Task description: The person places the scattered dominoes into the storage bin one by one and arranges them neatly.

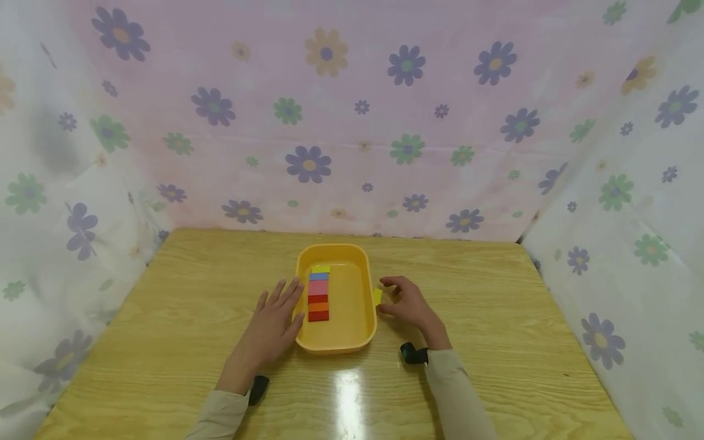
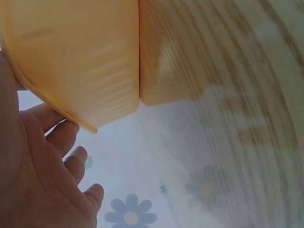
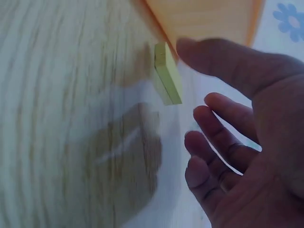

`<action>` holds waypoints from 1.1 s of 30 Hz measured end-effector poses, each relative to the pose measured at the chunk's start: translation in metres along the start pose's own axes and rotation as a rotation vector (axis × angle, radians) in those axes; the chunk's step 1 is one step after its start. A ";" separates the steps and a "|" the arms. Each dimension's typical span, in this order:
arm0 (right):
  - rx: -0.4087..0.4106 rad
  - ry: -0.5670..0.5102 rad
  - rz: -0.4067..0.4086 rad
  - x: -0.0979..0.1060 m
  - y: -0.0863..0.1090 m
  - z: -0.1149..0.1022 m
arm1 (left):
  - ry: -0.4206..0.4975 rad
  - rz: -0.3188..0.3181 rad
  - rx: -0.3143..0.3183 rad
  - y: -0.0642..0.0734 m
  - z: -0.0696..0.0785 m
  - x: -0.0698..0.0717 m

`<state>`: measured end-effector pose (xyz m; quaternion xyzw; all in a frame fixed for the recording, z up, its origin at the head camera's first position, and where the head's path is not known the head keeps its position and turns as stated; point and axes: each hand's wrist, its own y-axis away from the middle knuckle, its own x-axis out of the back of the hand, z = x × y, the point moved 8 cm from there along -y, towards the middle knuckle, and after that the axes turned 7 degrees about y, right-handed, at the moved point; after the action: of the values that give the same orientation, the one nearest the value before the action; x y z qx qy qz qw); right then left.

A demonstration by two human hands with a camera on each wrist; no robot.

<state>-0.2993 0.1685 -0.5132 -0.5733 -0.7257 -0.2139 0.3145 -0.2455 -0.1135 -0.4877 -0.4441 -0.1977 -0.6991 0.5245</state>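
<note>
A yellow-orange plastic tray [image 1: 350, 311] stands on the table, and my left hand [image 1: 268, 330] rests on its left rim with the fingers spread. In the left wrist view, those fingers touch the rim of the tray [image 2: 80, 61]. Along the tray's left side lies a row of small flat blocks [image 1: 318, 287] in yellow, blue, pink, red and orange. Outside the right wall, a yellow block [image 1: 377, 297] lies on the table. My right hand [image 1: 409, 304] is beside that block [image 3: 167, 78], thumb and fingers parted around it, gripping nothing.
The wooden table [image 1: 478, 342] stretches out around the tray. Flower-printed cloth [image 1: 352, 122] hangs behind the table and along both sides. A small black wrist camera [image 1: 414, 354] shows at my right wrist, another [image 1: 258, 390] at my left.
</note>
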 end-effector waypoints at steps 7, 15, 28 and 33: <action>0.010 0.120 -0.070 -0.011 -0.011 0.002 | -0.007 -0.003 -0.013 0.002 0.003 0.000; 0.043 0.166 -0.088 -0.013 -0.017 -0.001 | -0.026 -0.007 -0.011 0.001 0.003 0.002; -0.024 0.316 -0.011 0.005 -0.005 0.010 | -0.006 -0.006 -0.009 0.000 0.000 0.002; 0.052 0.238 -0.074 0.009 0.000 0.011 | -0.014 -0.011 -0.008 0.000 0.001 0.002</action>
<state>-0.3033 0.1817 -0.5145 -0.5083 -0.7092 -0.2731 0.4050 -0.2450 -0.1142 -0.4861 -0.4498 -0.2012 -0.6996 0.5174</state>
